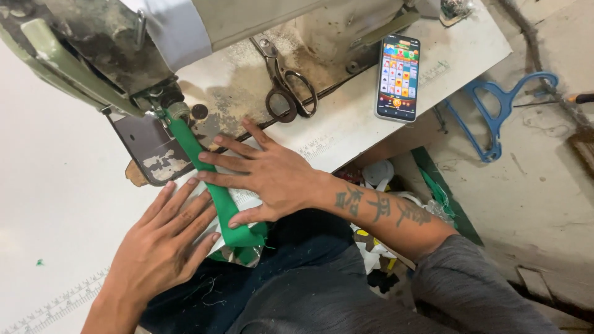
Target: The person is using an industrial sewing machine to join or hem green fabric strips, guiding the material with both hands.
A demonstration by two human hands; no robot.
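Observation:
A narrow green fabric strip [207, 176] runs from under the sewing machine's presser foot [168, 112] down to the table's front edge, where it folds over. My right hand [269, 176] lies flat with fingers spread, fingertips pressing the strip from its right side. On the strip's left, my left hand [164, 244] rests flat on the white table [55, 204], fingertips touching the fabric. Neither hand grips anything. The worn green sewing machine [93, 49] fills the upper left.
Black-handled scissors [288, 89] lie on the machine bed behind my right hand. A lit smartphone [398, 77] rests on the table's right end. A blue plastic hanger [501, 108] lies on the concrete floor. Fabric scraps [377, 179] sit below the table edge.

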